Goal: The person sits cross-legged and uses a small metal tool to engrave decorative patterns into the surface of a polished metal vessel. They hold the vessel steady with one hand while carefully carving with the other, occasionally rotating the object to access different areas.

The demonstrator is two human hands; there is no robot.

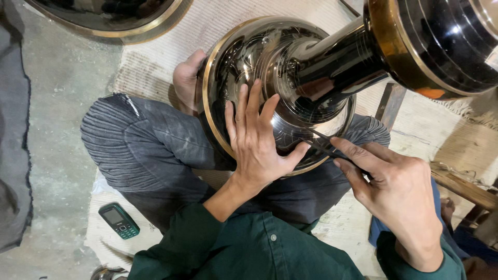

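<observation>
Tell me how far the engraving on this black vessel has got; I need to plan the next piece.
Fine concentric lines already ring the neck and the foot of the black brass-rimmed vessel. In hand: the left hand lies flat on the foot, steadying it, while the right hand holds a thin engraving tool to the surface near the rim. Much of the glossy black still looks plain; how much is meant to be cut, I cannot tell.
</observation>
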